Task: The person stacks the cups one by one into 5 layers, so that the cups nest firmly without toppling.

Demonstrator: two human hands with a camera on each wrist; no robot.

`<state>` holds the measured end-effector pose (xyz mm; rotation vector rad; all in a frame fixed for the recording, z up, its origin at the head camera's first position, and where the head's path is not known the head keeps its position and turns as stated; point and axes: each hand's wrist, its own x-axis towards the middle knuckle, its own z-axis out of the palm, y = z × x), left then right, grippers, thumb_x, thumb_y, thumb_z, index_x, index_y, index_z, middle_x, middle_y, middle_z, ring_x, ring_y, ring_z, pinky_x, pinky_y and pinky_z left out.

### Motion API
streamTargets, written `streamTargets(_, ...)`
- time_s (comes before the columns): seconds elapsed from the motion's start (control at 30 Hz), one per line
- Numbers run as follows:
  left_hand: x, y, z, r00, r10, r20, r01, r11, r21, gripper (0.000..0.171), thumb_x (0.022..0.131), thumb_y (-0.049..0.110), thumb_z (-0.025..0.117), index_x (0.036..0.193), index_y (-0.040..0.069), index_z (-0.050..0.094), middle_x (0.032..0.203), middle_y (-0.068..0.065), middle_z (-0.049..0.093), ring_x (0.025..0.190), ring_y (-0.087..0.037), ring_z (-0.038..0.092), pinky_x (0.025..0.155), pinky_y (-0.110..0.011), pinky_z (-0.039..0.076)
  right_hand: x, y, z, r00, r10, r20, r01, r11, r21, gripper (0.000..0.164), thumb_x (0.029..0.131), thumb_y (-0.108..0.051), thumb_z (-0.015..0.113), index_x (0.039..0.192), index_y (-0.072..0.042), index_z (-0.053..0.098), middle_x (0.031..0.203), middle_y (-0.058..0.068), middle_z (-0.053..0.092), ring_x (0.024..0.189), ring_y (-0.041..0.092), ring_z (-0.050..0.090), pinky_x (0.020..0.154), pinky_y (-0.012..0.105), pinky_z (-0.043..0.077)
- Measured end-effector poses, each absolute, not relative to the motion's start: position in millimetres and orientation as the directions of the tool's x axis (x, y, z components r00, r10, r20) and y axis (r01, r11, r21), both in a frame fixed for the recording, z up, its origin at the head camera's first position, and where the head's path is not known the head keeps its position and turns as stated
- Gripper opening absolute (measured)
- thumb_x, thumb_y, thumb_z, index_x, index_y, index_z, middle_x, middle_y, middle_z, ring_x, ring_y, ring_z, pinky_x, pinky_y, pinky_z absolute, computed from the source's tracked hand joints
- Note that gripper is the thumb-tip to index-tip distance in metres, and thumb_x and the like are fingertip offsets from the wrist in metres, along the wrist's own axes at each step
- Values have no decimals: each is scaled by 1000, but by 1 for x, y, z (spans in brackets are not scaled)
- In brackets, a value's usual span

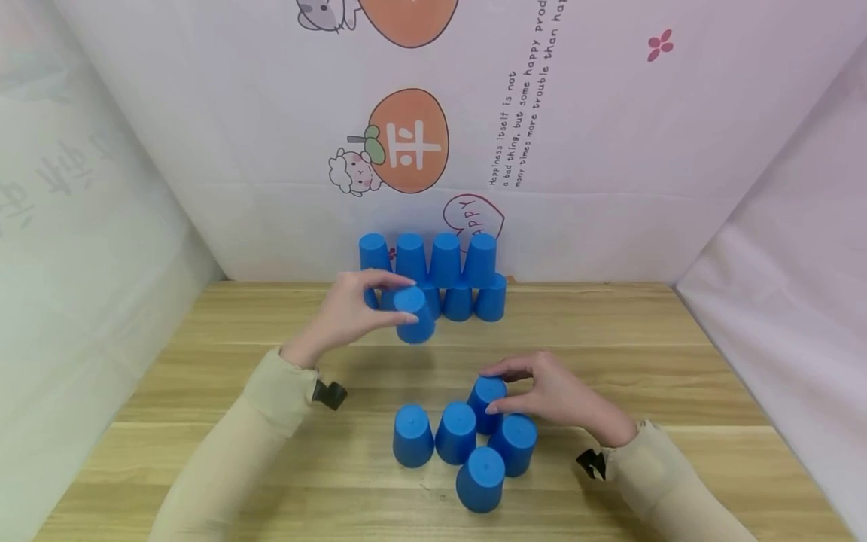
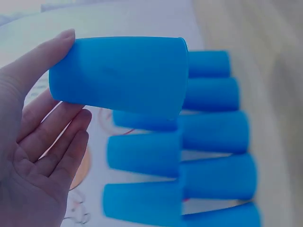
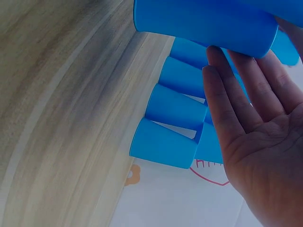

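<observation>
My left hand point(image 1: 348, 310) pinches an upside-down blue cup point(image 1: 415, 320) between thumb and fingers. In the head view this cup overlaps the left of a two-row stack of blue cups point(image 1: 445, 260) at the back; the left wrist view shows the held cup point(image 2: 118, 71) apart from the camera's blurred stack. Lower and to the right, my right hand point(image 1: 558, 391) grips the top of another inverted blue cup point(image 1: 489, 390), thumb on the near side and fingers on the far side. That cup stands close among several inverted cups point(image 1: 456, 433), partly hidden by them.
The wooden table point(image 1: 609, 331) meets a white printed cloth point(image 1: 576, 233) behind the stack. More white cloth point(image 1: 88, 226) hangs at both sides. Several loose cups, one of them a front cup point(image 1: 481, 482), stand near me between my forearms.
</observation>
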<state>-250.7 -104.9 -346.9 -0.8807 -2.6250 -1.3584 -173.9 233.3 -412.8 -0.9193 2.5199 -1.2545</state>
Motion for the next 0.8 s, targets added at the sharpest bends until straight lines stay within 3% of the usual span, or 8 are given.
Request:
streamTargets(0.2, -271, -112, -312, -862, 385, 330, 489, 459, 741, 55, 85, 42, 84, 132, 17, 69, 135, -2, 64, 125, -26, 55, 101, -54, 48, -174, 233, -413, -798, -596, 93, -435, 461, -774, 45, 89, -30, 82, 125, -7, 72, 119, -2, 72, 105, 14, 69, 92, 54, 55)
streamTargets(0.47, -304, -111, -287, -858, 295, 419, 513, 505, 694, 59, 93, 40, 75, 143, 12, 60, 141, -5, 61, 130, -26, 54, 107, -48, 45, -174, 234, -414, -797, -594, 108, -443, 454, -773, 45, 89, -30, 82, 125, -6, 72, 119, -1, 72, 104, 15, 69, 91, 55, 55)
streamTargets(0.8, -330, -105, -277, -908, 226, 354, 415, 612, 673, 62, 96, 41, 72, 147, 11, 55, 145, -9, 56, 133, -33, 51, 106, -48, 46, -173, 235, -414, -798, -594, 100, -436, 456, -776, 48, 88, -34, 82, 125, -6, 72, 120, -3, 72, 104, 12, 69, 91, 53, 55)
